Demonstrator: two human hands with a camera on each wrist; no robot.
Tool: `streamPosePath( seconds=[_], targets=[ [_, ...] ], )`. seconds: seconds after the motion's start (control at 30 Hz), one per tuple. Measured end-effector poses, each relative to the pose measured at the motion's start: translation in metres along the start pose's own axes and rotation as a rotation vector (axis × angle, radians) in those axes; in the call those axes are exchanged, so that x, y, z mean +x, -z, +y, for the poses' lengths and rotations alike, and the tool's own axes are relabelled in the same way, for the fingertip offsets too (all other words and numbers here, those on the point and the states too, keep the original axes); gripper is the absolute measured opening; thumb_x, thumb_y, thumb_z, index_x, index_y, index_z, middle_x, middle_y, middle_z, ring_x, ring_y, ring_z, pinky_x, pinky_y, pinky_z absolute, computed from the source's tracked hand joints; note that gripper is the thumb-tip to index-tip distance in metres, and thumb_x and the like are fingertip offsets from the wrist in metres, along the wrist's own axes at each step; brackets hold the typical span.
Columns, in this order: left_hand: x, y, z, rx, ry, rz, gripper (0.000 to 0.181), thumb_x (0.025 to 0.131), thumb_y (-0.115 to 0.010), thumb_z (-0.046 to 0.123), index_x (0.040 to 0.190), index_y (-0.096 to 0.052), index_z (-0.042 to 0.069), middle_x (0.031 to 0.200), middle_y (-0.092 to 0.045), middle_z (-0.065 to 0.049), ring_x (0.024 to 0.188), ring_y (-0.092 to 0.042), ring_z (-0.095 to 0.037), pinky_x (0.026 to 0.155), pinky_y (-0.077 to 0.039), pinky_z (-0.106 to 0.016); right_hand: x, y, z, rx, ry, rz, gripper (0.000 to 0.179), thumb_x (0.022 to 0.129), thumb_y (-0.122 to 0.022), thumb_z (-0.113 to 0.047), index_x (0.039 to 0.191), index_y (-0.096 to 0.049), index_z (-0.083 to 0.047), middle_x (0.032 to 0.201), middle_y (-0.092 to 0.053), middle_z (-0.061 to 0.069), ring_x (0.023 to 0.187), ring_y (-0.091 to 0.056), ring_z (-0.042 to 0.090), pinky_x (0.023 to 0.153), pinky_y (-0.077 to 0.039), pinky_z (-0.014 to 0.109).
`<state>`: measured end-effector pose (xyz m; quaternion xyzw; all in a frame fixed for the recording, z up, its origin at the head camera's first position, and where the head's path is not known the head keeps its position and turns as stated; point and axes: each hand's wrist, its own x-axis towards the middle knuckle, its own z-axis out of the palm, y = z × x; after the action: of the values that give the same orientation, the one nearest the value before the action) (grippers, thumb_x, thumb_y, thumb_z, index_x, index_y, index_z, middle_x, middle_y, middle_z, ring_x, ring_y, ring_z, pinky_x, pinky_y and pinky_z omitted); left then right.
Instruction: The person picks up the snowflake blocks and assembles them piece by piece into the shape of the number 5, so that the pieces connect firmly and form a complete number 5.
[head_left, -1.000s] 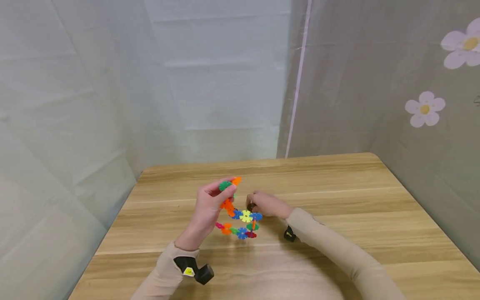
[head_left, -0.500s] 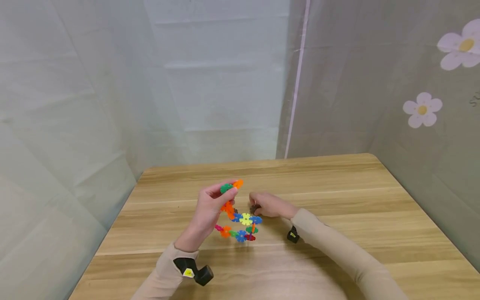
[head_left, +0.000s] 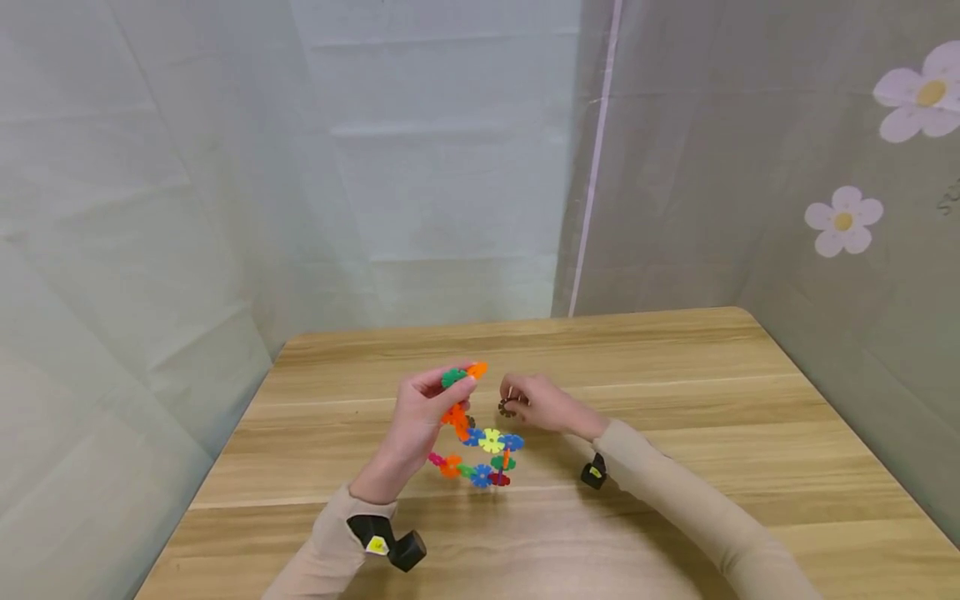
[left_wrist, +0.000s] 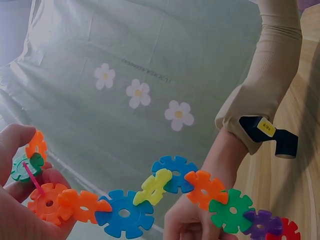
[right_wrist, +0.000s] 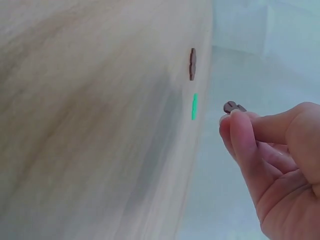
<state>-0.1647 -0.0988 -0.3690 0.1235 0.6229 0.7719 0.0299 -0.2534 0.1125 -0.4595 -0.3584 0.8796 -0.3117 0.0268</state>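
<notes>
Raised above the table, my left hand [head_left: 418,410] pinches one end of a chain of interlocking plastic snowflake discs [head_left: 491,441]. The chain hangs in a curve; in the left wrist view it shows orange, blue [left_wrist: 116,223], yellow, green, purple and red discs. Green and orange discs stick out at the left fingertips. To the right of the chain, my right hand [head_left: 545,405] pinches a brown snowflake disc [right_wrist: 230,106] between thumb and fingers, apart from the chain. The right fingers partly cover that disc.
In the right wrist view, another brown disc [right_wrist: 192,64] and a green disc [right_wrist: 194,106] lie on the wooden table [head_left: 675,358]. Pale curtains [head_left: 450,167] hang behind the table. Both wrists wear black cameras.
My right hand has drawn slightly to the right and risen a little with the brown disc, which shows more clearly now. The left hand keeps its hold, and the chain has sunk slightly.
</notes>
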Motion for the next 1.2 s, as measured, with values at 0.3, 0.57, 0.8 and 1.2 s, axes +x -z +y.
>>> streamPosePath(
  seconds=[0.3,0.57,0.8,1.2],
  targets=[
    [0.001,0.0,0.0,-0.002,0.002,-0.003,0.016,0.09,-0.067,0.009,0.095,-0.075,0.022,0.074,-0.064,0.007,0.065,-0.058,-0.011,0.066,-0.052,-0.02,-0.006,0.007,-0.008,0.036,0.046,0.065,0.005,0.095,-0.059,-0.003,0.099,-0.057,-0.006,0.081,-0.069,0.006,0.058,-0.055,0.002,0.054,-0.05,0.017],
    [0.002,0.002,-0.002,0.004,0.01,0.013,0.017,0.09,-0.066,0.006,0.096,-0.074,0.019,0.076,-0.066,0.007,0.064,-0.059,-0.011,0.067,-0.052,-0.021,-0.01,0.015,-0.019,0.093,0.1,0.157,0.008,0.095,-0.058,-0.004,0.102,-0.059,-0.005,0.087,-0.07,0.007,0.062,-0.06,0.007,0.054,-0.052,0.018],
    [0.003,0.002,-0.001,0.024,0.025,0.03,0.014,0.09,-0.067,0.006,0.101,-0.073,0.011,0.07,-0.063,0.006,0.064,-0.058,-0.011,0.064,-0.05,-0.021,-0.015,0.022,-0.03,0.129,0.142,0.241,0.011,0.095,-0.057,-0.002,0.105,-0.06,-0.006,0.088,-0.069,0.006,0.066,-0.062,0.009,0.054,-0.053,0.019],
    [0.004,0.003,-0.004,0.046,0.035,0.051,0.013,0.089,-0.068,0.008,0.098,-0.076,0.013,0.07,-0.065,0.006,0.064,-0.058,-0.011,0.064,-0.049,-0.02,-0.02,0.025,-0.044,0.165,0.216,0.348,0.011,0.095,-0.057,-0.003,0.105,-0.062,-0.006,0.086,-0.07,0.005,0.062,-0.059,0.006,0.053,-0.052,0.02]
  ],
)
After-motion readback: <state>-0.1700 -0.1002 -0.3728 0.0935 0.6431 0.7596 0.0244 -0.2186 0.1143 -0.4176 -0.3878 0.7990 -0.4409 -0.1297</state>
